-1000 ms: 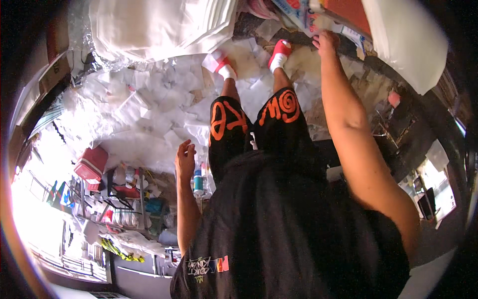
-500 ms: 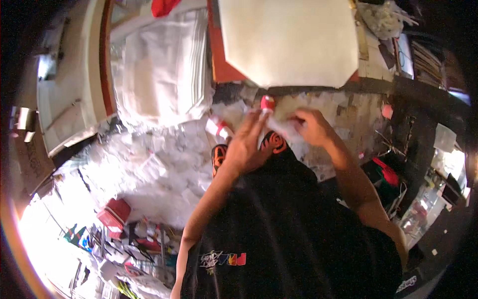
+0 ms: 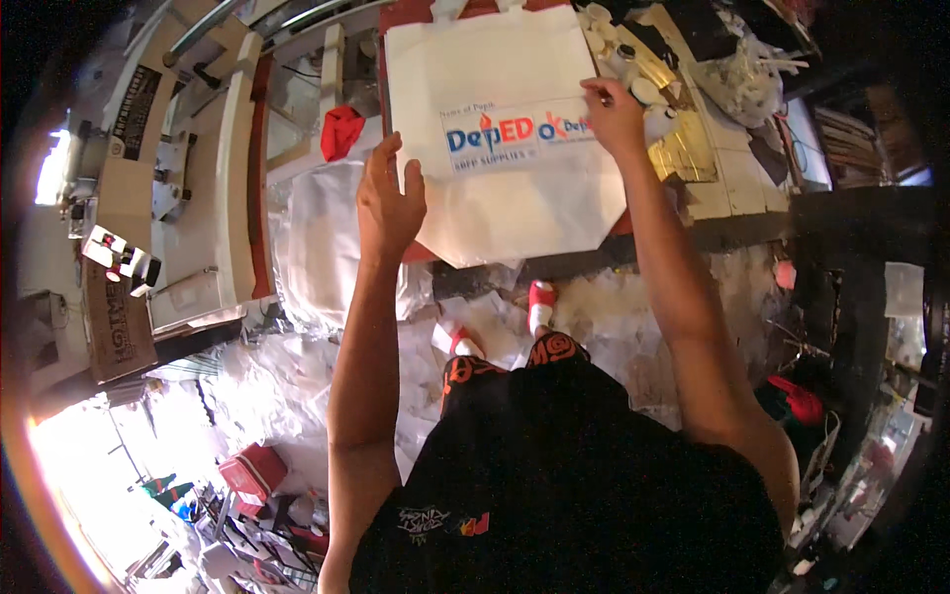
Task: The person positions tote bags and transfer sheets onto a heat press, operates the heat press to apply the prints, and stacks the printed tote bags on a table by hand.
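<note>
A white cloth tote bag (image 3: 515, 213) with a coloured print lies flat on a red board (image 3: 421, 254) in front of me. Its handles are at the far end and its two near corners look cut or folded slantwise. Along the bag's left edge my left hand (image 3: 393, 203) is raised, thumb apart from the fingers, with nothing in it. At the right edge, beside the print, my right hand (image 3: 618, 117) has its fingers bent together and appears to pinch the bag's rim.
Several white bottles and cups (image 3: 648, 94) stand right of the board beside a gold sheet (image 3: 688, 139). A red cloth (image 3: 341, 132) hangs at the left. Clear plastic (image 3: 322, 238) covers a stack below it. White scraps (image 3: 287, 381) litter the floor; a red box (image 3: 252, 473) sits lower left.
Both hands have gone from low in front of my body up to the bag's two sides and have spread apart. The view has tilted up. Print now shows where the white surface looked plain.
</note>
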`<state>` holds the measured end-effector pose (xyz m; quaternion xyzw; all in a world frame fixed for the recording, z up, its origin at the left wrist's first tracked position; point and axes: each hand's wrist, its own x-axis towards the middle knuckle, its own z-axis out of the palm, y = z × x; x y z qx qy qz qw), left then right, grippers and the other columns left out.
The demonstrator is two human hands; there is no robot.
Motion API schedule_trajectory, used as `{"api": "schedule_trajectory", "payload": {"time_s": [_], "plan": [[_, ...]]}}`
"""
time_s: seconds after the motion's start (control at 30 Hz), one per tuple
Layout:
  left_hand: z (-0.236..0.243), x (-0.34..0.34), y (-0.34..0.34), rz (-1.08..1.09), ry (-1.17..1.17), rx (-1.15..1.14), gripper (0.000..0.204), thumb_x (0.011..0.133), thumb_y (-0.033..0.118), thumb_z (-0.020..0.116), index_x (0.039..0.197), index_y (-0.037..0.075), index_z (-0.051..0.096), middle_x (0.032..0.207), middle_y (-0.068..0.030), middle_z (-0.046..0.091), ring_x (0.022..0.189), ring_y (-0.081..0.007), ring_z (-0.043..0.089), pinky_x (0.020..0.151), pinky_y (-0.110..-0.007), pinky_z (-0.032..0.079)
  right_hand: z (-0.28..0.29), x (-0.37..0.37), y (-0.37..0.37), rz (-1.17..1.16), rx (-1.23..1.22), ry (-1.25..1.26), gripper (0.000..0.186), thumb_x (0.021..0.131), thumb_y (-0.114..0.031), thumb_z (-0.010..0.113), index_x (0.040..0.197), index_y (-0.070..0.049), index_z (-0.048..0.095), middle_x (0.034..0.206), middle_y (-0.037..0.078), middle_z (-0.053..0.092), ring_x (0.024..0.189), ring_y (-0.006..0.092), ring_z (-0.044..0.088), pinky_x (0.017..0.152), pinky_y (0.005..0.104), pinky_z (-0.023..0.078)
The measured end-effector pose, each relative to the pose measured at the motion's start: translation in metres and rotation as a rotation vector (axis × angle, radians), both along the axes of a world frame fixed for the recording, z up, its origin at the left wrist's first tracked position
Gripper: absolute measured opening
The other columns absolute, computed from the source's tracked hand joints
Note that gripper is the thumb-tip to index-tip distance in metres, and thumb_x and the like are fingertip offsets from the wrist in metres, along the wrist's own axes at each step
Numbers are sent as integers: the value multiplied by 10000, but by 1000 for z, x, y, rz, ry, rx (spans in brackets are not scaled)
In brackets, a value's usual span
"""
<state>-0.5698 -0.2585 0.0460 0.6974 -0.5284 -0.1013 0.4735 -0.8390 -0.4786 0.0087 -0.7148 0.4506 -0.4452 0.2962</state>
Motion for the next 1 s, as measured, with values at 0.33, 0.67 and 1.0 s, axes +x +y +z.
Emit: {"api": "schedule_trajectory", "payload": {"time_s": [0.33,0.67,1.0], "plan": [[-39,-8,-42,-42,-476,55,454,855,178,632,1266,3,549,1347,-220,502,1273,-439,446,1056,-500,382,-1,30,-28,-101,-197,324,321,841,-144,620,1148,-49,631,987,201,660,975,394,617,875,456,490],[-58,-21,-40,9,-577,151,446,889,278,591,1270,48,574,1375,-171,503,1303,-388,437,1072,-493,347,-11,-17,56,88,-384,549,460,813,-195,694,1186,44,569,1221,196,554,1136,356,492,1008,482,386],[-56,-23,-39,20,-582,166,418,883,238,586,1261,60,563,1360,-162,495,1297,-383,435,1075,-500,354,-17,-17,58,68,-373,533,453,831,-214,674,1191,43,578,1245,187,556,1167,357,489,1025,481,380]]}}
